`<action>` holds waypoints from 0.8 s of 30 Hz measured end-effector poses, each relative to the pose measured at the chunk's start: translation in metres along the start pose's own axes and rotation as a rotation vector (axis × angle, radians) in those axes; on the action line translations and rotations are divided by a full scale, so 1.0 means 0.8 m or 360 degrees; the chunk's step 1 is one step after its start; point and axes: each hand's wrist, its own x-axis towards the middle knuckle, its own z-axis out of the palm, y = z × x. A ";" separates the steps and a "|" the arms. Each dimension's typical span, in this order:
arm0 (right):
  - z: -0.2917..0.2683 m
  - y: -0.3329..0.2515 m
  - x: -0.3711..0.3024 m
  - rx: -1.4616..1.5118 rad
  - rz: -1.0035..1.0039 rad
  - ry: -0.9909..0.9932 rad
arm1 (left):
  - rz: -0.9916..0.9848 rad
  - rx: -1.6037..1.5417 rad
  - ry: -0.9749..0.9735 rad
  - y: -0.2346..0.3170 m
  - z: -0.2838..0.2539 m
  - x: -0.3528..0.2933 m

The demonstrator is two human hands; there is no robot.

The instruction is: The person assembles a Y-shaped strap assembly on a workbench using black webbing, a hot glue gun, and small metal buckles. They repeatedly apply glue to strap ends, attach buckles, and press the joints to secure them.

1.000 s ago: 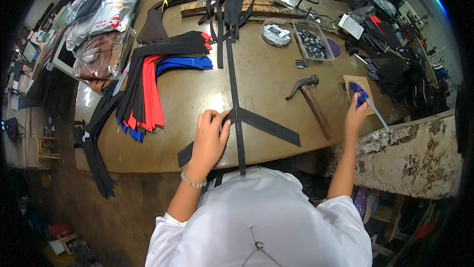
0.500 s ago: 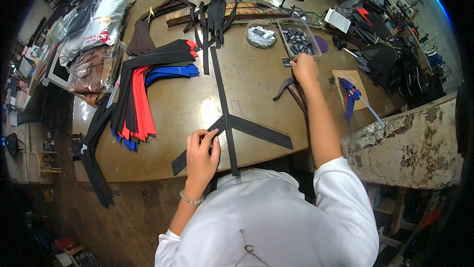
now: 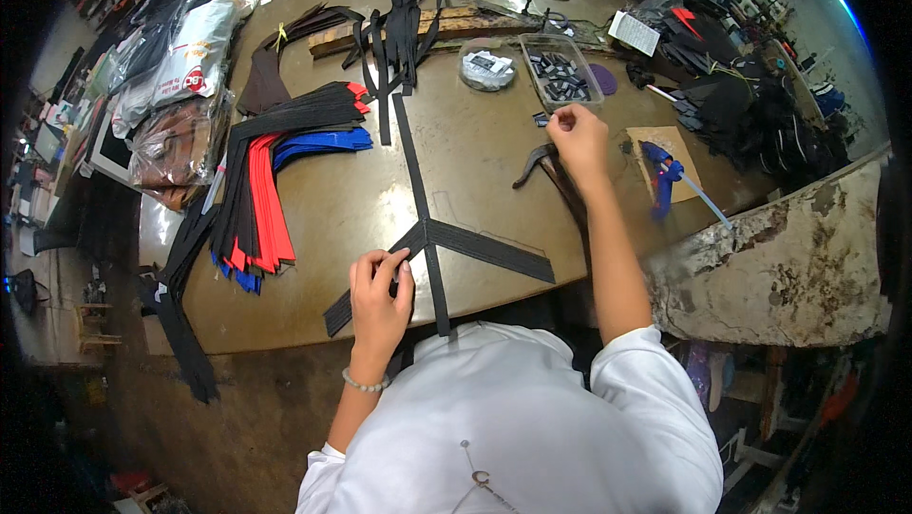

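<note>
A black ribbed V-shaped strap [image 3: 489,250] lies near the table's front edge, its point facing away from me. A long narrow black webbing strip [image 3: 414,167] runs lengthwise across its point. My left hand [image 3: 382,297] rests at the V's left arm, thumb and forefinger closed together on it. Further off to the right, my right hand [image 3: 579,143] is closed with its fingers bent; what they hold, if anything, is hidden. Just left of its fingertips lies a small dark piece [image 3: 541,119]. Behind it stands a clear plastic tub [image 3: 597,86] holding several small black pieces.
Black-handled scissors or a similar curved tool [image 3: 534,164] lies by my right forearm. A blue glue gun [image 3: 662,177] rests on cardboard further right. Stacked black, red and blue strips [image 3: 269,205] lie left. A round tub [image 3: 487,67] and wooden bar [image 3: 465,24] are behind.
My right hand has shifted slightly and its fingers show more openly bent, beside the small dark piece. The left hand stays on the strap. The whole view has shifted a little.
</note>
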 end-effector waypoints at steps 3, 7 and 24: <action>-0.016 -0.043 -0.025 0.0577 0.0123 -0.0252 | -0.0075 -0.0250 0.0108 0.004 -0.007 0.002; -0.024 -0.109 -0.117 0.0893 0.0292 -0.0848 | -0.0289 -0.0507 0.0138 0.018 -0.020 -0.001; -0.007 -0.131 -0.229 0.0731 -0.0961 -0.0790 | -0.1443 -0.2198 -0.0564 0.010 -0.023 0.006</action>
